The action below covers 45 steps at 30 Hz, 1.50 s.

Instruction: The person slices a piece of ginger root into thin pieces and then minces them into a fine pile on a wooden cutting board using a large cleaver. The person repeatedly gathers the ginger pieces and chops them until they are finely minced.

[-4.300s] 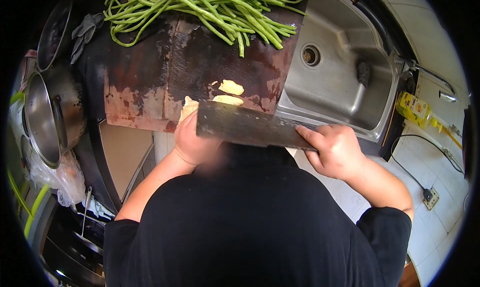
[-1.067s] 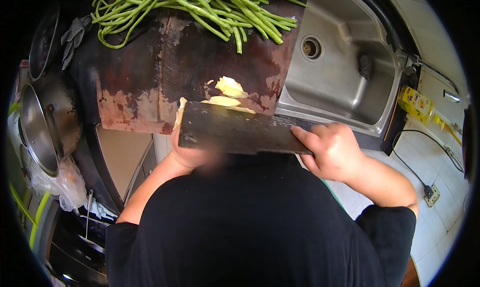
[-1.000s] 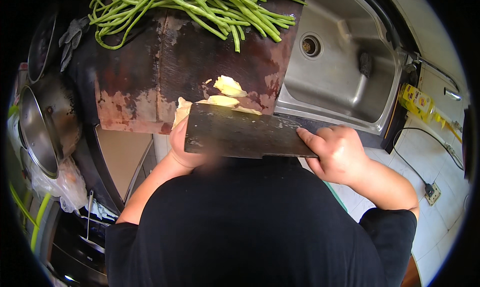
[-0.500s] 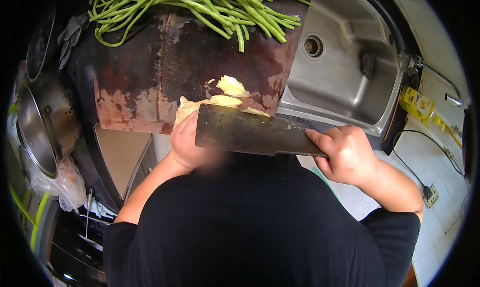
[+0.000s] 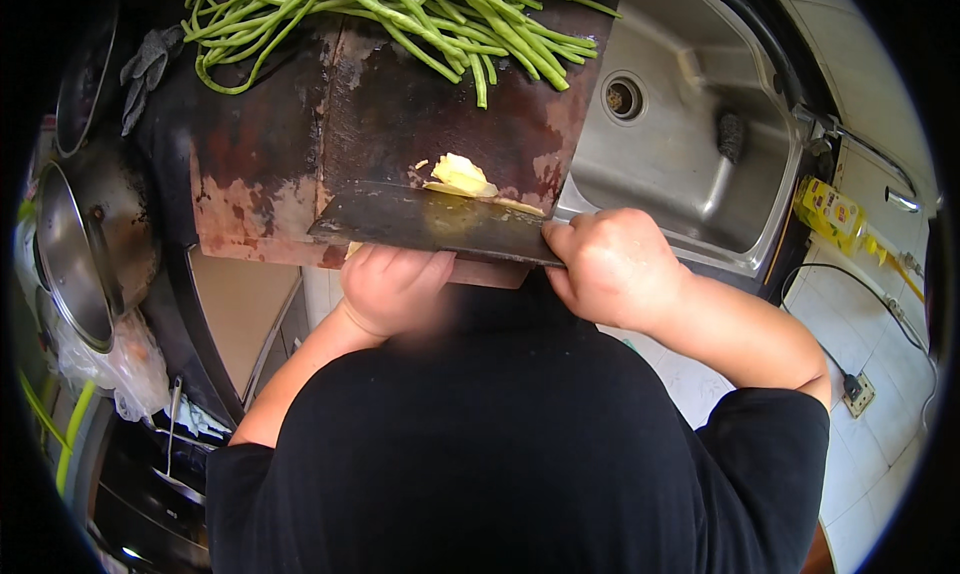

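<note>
My right hand [image 5: 618, 266] is closed round the handle end of a wide dark cleaver [image 5: 400, 220]. The blade lies nearly flat and low over the near part of a dark, worn cutting board [image 5: 255, 199]. Peeled yellow pieces that look like ginger [image 5: 462, 175] lie just beyond its far edge, beside thin slivers. My left hand [image 5: 395, 289] is at the near edge of the blade, fingers bent and pressed together. A pale bit of ginger [image 5: 353, 247] shows by its fingertips; the blade hides the rest.
A heap of long green beans [image 5: 400, 19] covers the far part of the board. To the right is a steel sink [image 5: 660, 164] with a dark scrubber [image 5: 731, 137]. A yellow bottle [image 5: 832, 214] stands past it. On the left are a pot lid [image 5: 75, 259] and a plastic bag [image 5: 130, 364].
My right hand has moved left and away from me with the cleaver. The blade has tipped flatter and now covers more of the ginger. My left hand has stayed nearly in place.
</note>
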Motion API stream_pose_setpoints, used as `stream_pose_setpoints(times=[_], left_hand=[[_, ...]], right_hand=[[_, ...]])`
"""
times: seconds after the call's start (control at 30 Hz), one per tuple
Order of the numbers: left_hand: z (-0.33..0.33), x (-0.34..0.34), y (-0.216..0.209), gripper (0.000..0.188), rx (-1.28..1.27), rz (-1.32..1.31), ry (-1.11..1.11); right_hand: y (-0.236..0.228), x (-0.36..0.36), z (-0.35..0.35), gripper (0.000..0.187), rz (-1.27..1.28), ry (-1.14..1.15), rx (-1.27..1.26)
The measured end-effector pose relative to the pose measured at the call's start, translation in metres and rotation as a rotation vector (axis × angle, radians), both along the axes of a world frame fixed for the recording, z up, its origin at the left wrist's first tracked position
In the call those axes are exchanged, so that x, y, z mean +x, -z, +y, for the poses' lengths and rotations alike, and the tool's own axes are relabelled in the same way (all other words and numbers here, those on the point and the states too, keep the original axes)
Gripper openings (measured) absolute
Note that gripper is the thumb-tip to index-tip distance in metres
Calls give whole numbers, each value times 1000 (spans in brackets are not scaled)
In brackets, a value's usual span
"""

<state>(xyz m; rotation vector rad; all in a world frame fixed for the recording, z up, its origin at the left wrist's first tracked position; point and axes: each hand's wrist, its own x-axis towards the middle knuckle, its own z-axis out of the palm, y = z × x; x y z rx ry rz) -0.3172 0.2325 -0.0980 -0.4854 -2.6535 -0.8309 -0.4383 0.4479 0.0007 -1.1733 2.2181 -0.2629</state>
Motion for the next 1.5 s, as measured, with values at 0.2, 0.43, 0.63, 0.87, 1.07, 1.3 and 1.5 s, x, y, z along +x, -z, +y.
stream_pose_setpoints(times=[0.2, 0.43, 0.63, 0.87, 1.07, 1.3, 1.5], left_hand=[[-3, 3, -1, 28, 301, -242, -37], [-4, -1, -5, 32, 279, -340, -9], [-5, -4, -7, 33, 313, -250, -12], [6, 17, 10, 33, 929, -723, -238], [1, -5, -11, 29, 20, -37, 32], [-5, -6, 0, 26, 115, -30, 56], [-1, 8, 3, 31, 676, -857, -244]], right_hand=[[-20, 9, 34, 35, 4, 39, -71], [-46, 18, 64, 48, -14, 23, 43], [-47, 9, 60, 47, -27, 23, 53], [-36, 5, 38, 33, -76, 25, 80], [-9, -5, 10, 18, -105, 24, 72], [-11, 12, 36, 35, -23, 60, -20], [-41, 19, 61, 52, -44, 5, 31]])
